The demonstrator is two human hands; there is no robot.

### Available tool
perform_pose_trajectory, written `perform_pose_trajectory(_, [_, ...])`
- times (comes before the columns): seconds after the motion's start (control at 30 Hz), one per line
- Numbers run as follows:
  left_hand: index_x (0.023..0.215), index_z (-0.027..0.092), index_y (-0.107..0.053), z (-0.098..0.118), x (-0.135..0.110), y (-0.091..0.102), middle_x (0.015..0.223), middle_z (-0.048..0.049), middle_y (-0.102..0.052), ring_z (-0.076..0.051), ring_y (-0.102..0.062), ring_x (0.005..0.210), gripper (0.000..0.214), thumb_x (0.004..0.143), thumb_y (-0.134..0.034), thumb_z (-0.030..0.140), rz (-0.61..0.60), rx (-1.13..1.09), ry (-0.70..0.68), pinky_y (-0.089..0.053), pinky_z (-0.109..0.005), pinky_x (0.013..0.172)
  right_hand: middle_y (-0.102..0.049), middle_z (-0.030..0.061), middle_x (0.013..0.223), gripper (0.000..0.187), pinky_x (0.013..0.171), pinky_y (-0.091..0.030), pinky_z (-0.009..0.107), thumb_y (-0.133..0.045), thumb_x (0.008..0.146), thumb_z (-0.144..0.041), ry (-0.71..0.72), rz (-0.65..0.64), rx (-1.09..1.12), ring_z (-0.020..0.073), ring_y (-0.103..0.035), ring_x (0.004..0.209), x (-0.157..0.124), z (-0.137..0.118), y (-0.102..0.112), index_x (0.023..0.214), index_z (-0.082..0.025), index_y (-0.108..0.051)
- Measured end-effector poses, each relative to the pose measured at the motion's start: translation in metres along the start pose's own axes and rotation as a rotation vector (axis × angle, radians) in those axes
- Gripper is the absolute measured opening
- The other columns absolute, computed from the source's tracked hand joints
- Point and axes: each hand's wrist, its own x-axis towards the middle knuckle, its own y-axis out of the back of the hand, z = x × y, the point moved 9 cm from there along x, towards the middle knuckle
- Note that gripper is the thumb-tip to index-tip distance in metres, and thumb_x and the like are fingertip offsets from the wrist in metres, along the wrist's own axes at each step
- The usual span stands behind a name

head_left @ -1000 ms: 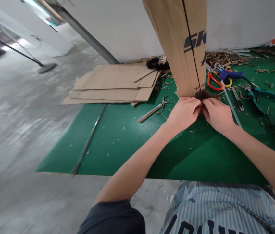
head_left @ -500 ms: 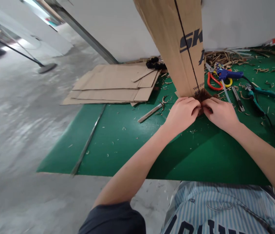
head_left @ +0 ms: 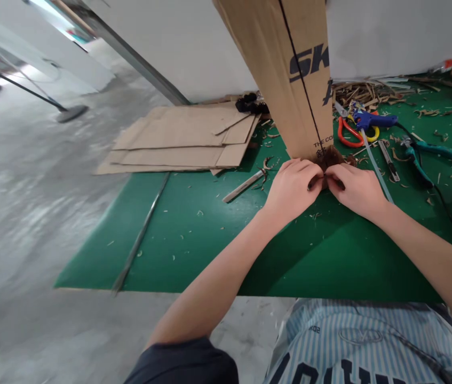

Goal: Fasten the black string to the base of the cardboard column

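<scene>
Left hand (head_left: 292,186), right hand (head_left: 356,191) narrow, fingertips pinching brown fibrous clump (head_left: 330,159) at foot of tall folded cardboard panel (head_left: 290,80), toward far edge of green mat (head_left: 193,240). Panel tilted; slackened pinch could topple it onto blue glue gun (head_left: 370,120), orange-handled scissors (head_left: 348,133) just right. No container visible.
</scene>
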Motion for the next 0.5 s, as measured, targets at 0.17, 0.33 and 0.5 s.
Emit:
perform_pose_trajectory(0.17, [0.086,0.019,-0.064,0.0001,0.0004,-0.0006,0.093,-0.0045,-0.073,-0.020,-0.066,0.089,0.016,0.094,-0.052,0.013,0.013,-0.015,-0.011,-0.049,-0.038,0.095,-0.074,0.0053,0.094,0.029,0.055,-0.027,0.030,-0.042,0.094,-0.021,0.031,0.004,0.004,0.0168,-0.063,0.075,0.0028,-0.0042,-0.0043,0.103,-0.019,-0.069])
perform_pose_trajectory(0.33, [0.087,0.018,-0.066,-0.0013,0.0008,-0.0006,0.093,-0.0038,-0.074,-0.020,-0.067,0.089,0.015,0.094,-0.054,0.014,0.018,-0.017,0.006,-0.048,-0.038,0.097,-0.073,0.0052,0.094,0.033,0.055,-0.026,0.030,-0.038,0.096,-0.020,0.047,-0.013,-0.040,0.0158,-0.061,0.074,0.0050,-0.0057,-0.0063,0.101,-0.019,-0.071])
perform_pose_trajectory(0.5, [0.088,0.018,-0.067,0.0015,0.0014,-0.0010,0.095,-0.0037,-0.075,-0.020,-0.067,0.090,0.018,0.093,-0.052,0.012,-0.021,0.001,-0.001,-0.046,-0.040,0.100,-0.072,0.0046,0.085,0.035,0.054,-0.022,0.032,-0.037,0.099,-0.023,0.020,-0.063,-0.116,0.0154,-0.059,0.068,0.0056,-0.0055,-0.0055,0.094,-0.019,-0.072])
